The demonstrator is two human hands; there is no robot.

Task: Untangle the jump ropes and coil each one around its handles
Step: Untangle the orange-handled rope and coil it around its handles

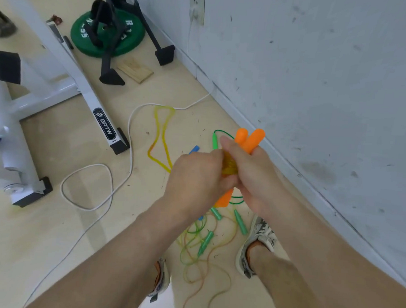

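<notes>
I am standing beside a scuffed pale wall that is running along my right, and looking down at a beige floor. A white metal exercise frame is sitting on the floor to my left. Beyond it, a green weight plate is lying flat near the wall, with a black stand straddling it and a small wooden board just beside it. A white cable is trailing from the wall and looping across the floor.

I am holding both hands together in front of me, above the floor. My right hand is gripping a pair of orange handles, its fingers curled round them, with the handle tips sticking up past my fingers. My left hand is touching the right one, its fingers curled and holding the yellow rope where it is wrapping round the handles. The loose end of that rope is lying in a long loop on the floor ahead.

Below my hands, between my shoes, a tangle of thin ropes is lying with several green handles in it. A blue handle is peeking out behind my left hand.
</notes>
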